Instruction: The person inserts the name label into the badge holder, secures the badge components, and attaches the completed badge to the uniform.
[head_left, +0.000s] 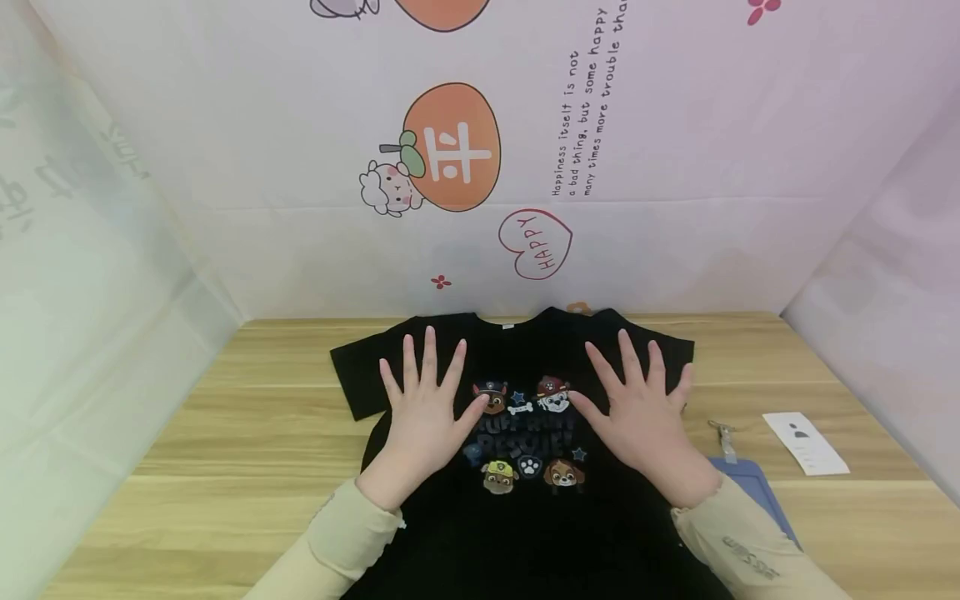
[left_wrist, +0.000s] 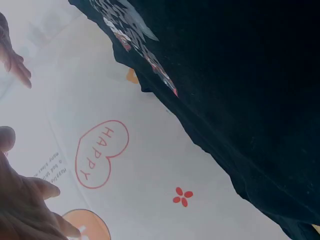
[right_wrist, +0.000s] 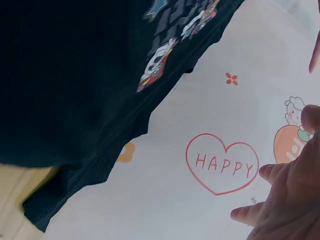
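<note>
A black short-sleeved T-shirt (head_left: 525, 529) with a cartoon-dog print lies spread front-up on the desk (head_left: 225, 433), neckline farthest away.

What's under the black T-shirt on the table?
The black T-shirt lies over the wooden table, whose wood grain shows on either side. It hides the surface directly beneath it, so I can't tell if anything else is there.
</note>
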